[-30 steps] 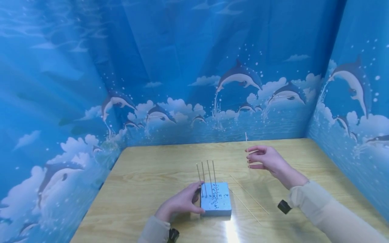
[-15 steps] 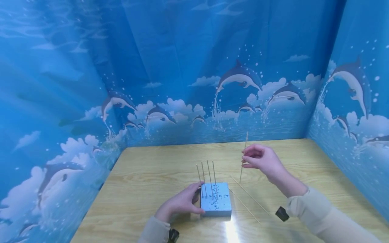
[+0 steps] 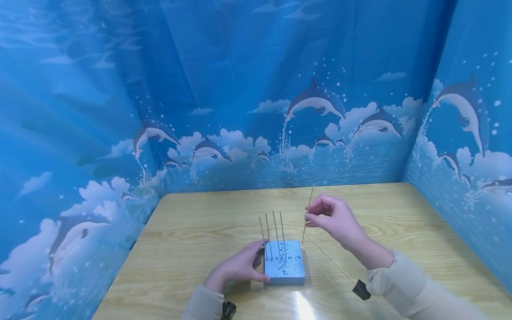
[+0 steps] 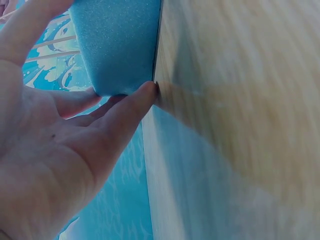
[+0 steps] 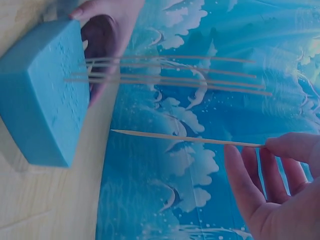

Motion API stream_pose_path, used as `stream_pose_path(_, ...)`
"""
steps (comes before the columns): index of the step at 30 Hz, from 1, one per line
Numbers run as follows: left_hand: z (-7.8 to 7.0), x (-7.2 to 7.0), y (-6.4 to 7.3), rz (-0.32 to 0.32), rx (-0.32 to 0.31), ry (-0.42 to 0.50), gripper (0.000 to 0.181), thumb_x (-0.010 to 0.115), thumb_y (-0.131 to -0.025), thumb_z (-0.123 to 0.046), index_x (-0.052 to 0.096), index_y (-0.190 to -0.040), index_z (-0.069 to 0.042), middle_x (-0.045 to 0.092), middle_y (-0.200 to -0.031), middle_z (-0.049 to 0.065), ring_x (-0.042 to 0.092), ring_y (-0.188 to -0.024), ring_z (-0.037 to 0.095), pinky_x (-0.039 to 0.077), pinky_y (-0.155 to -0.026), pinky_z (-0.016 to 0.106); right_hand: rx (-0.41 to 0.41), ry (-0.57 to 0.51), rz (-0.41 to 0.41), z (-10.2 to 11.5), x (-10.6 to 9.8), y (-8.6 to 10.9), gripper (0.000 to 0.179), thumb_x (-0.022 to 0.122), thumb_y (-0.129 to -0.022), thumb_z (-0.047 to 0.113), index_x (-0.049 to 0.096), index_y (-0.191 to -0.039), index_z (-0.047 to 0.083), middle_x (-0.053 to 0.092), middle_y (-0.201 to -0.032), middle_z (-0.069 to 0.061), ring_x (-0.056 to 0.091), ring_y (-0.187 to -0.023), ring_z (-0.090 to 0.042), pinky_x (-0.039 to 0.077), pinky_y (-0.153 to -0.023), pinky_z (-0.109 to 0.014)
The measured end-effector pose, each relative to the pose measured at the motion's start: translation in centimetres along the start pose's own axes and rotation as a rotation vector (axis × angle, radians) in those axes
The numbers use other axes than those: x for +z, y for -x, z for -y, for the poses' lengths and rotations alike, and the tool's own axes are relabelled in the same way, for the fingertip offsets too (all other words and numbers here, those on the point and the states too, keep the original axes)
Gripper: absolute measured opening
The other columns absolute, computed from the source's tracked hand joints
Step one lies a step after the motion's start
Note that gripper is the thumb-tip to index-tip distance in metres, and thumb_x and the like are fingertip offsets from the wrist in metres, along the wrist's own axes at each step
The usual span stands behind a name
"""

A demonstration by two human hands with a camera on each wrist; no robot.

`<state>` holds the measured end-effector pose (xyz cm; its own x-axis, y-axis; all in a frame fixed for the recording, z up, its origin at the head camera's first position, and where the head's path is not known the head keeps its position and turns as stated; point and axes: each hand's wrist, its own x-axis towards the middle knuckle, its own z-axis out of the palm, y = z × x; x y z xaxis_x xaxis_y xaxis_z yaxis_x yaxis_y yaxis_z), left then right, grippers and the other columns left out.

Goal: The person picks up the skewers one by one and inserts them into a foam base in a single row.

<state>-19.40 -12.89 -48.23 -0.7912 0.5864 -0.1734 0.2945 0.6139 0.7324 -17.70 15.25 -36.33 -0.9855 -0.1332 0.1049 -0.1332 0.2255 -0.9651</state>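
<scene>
A light-blue foam block point(image 3: 294, 270), its top pitted with small holes, lies on the wooden table. Several thin wooden skewers point(image 3: 276, 231) stand upright in its left and middle part. My left hand point(image 3: 237, 266) grips the block's left side, thumb at the near corner and fingers toward the far one; the left wrist view shows fingertips against the foam point(image 4: 117, 45). Between thumb and fingertips, my right hand point(image 3: 338, 224) pinches another skewer point(image 5: 175, 137). Its pointed end hangs down, slightly tilted, just beyond the block's far right corner, apart from the foam in the right wrist view.
Two loose skewers lie slantwise on the table right of the block, one farther point(image 3: 330, 258) and one nearer point(image 3: 320, 268). Blue dolphin-printed curtains point(image 3: 240, 89) surround the wooden table point(image 3: 192, 231) at the back and sides.
My right hand has moved left and toward the block, turning the skewer point-down and bringing it near the far right corner. My left hand and the block have stayed put.
</scene>
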Motion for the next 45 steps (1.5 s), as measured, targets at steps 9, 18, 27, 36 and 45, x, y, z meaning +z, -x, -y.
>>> stream_pose_path(9,0.0,-0.2,-0.1,-0.011,0.013,-0.039,0.11,0.086,-0.07,-0.041,0.025,-0.156,-0.009,0.031,-0.16,0.012,0.034,-0.146,0.029,0.03,-0.121,0.05,0.016,0.006,0.033,-0.7,2.1,0.0,0.014,0.069,-0.085,-0.005,0.064,-0.098,-0.005,0.067,-0.095,-0.016,0.069,-0.085,-0.022,0.064,-0.076,-0.038)
stream_pose_path(18,-0.2,-0.4,-0.2,-0.007,0.003,-0.019,0.111,0.086,-0.07,-0.04,0.024,-0.156,-0.009,0.03,-0.161,0.012,0.032,-0.147,0.029,0.029,-0.122,0.049,0.048,0.016,0.053,-1.3,3.0,-0.4,0.014,0.07,-0.084,-0.005,0.065,-0.096,-0.001,0.068,-0.096,-0.015,0.069,-0.084,-0.022,0.064,-0.075,-0.032)
stream_pose_path(27,-0.1,-0.1,0.0,-0.004,0.013,-0.03,0.112,0.086,-0.07,-0.043,0.024,-0.156,-0.008,0.03,-0.161,0.012,0.033,-0.146,0.029,0.031,-0.121,0.049,0.07,0.032,0.062,-2.0,3.4,-0.4,0.013,0.069,-0.084,-0.005,0.065,-0.096,-0.001,0.068,-0.094,-0.013,0.069,-0.085,-0.02,0.064,-0.074,-0.031)
stream_pose_path(36,0.0,0.0,-0.1,-0.01,0.011,-0.043,0.111,0.086,-0.07,-0.042,0.024,-0.156,-0.007,0.031,-0.16,0.013,0.034,-0.146,0.029,0.03,-0.122,0.049,0.041,0.068,0.094,-2.9,3.6,-0.5,0.011,0.069,-0.084,-0.005,0.065,-0.091,0.001,0.069,-0.091,-0.012,0.07,-0.084,-0.02,0.064,-0.073,-0.029)
stream_pose_path(45,0.1,0.0,-0.2,-0.004,0.011,-0.033,0.112,0.086,-0.07,-0.041,0.023,-0.156,-0.006,0.029,-0.161,0.013,0.033,-0.146,0.029,0.031,-0.121,0.046,0.032,0.073,0.107,-3.2,3.8,-0.5,0.011,0.069,-0.084,-0.003,0.065,-0.093,0.001,0.069,-0.091,-0.012,0.07,-0.084,-0.022,0.064,-0.073,-0.028)
